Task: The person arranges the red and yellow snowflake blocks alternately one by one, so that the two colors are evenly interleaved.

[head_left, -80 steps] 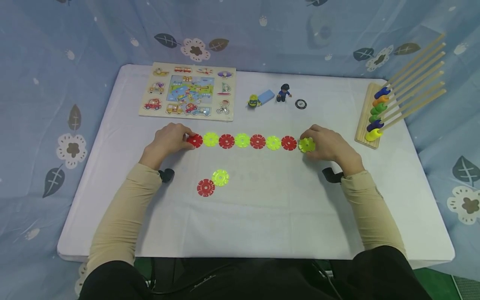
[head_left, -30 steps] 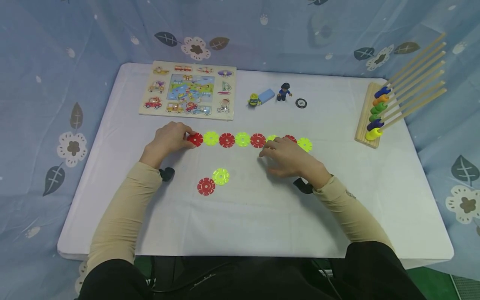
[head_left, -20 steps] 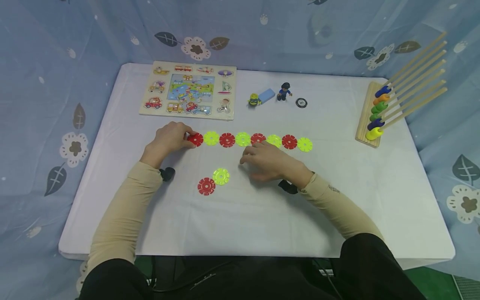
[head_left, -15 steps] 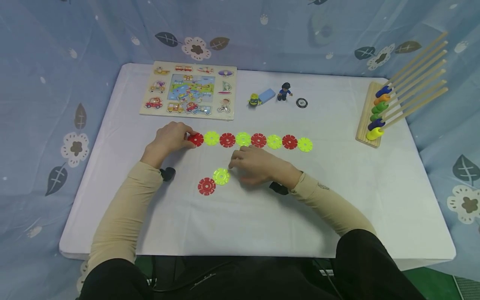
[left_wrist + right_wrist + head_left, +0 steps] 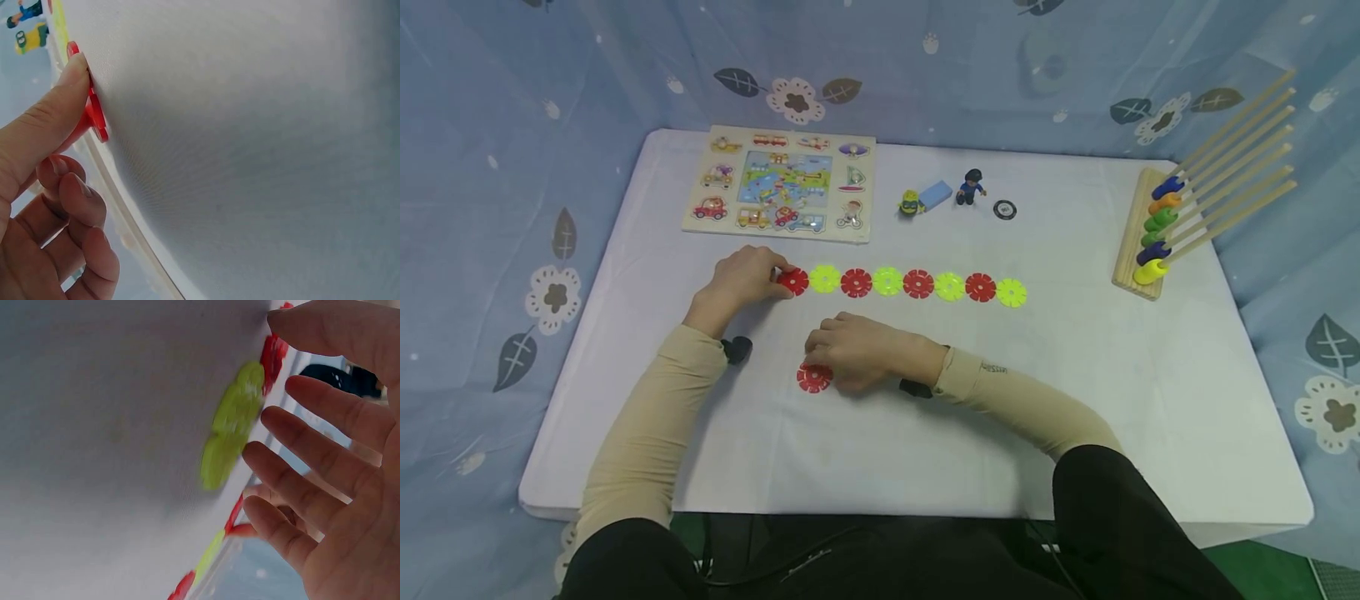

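A row of notched interlocking discs, alternating red and yellow-green, lies flat across the table. My left hand (image 5: 741,279) pinches the red disc (image 5: 795,282) at the row's left end; the left wrist view shows the thumb tip on that red disc (image 5: 97,115), the other fingers loosely curled. My right hand (image 5: 857,350) is over the two loose discs in front of the row. In the right wrist view its fingers are spread around the loose yellow-green disc (image 5: 231,425), apart from it. The head view hides that disc under the hand. The loose red disc (image 5: 814,381) shows beside the fingertips.
Behind the row lie a wooden puzzle board (image 5: 778,183), a small yellow figure (image 5: 909,202), a blue block (image 5: 935,195), a figure in blue (image 5: 971,187) and a black ring-shaped piece (image 5: 1004,209). A bead rack with upright rods (image 5: 1138,233) stands at the right.
My right hand has let go of the yellow-green disc at the row's right end and moved left and nearer me, over the loose discs. My left hand stays on the red disc.
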{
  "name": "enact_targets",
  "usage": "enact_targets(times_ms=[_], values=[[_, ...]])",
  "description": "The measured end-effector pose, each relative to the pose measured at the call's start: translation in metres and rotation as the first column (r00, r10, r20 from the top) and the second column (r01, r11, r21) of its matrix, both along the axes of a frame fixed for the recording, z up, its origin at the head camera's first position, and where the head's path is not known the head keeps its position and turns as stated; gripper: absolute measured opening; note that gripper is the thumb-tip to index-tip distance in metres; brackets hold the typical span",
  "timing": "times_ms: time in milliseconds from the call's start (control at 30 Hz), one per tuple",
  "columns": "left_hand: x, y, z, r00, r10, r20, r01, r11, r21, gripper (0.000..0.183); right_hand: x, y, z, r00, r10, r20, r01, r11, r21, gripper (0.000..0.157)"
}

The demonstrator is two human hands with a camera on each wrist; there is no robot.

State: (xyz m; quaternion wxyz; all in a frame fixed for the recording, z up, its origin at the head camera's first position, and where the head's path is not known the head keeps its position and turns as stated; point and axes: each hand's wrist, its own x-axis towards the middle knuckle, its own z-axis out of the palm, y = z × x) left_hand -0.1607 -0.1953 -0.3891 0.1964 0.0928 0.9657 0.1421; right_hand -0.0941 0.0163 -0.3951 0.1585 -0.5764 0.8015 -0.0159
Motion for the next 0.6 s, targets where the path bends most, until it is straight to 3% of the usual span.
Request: enact_targets(times_ms=[300,600], values=[[0.0,0.0,0.001,1.0,0.004,0.01,-0.004,1.0,-0.006,0.047,0.004,-0.017,0.004,1.0,-0.014,-0.009,0.014,0.997,0.072,0.036],[0.0,0.0,0.0,1.0,0.006,0.009,-0.006,1.0,-0.002,0.046,0.009,-0.026,0.009,0.999,0.028,-0.025,-0.025,0.992,0.128,0.036]])
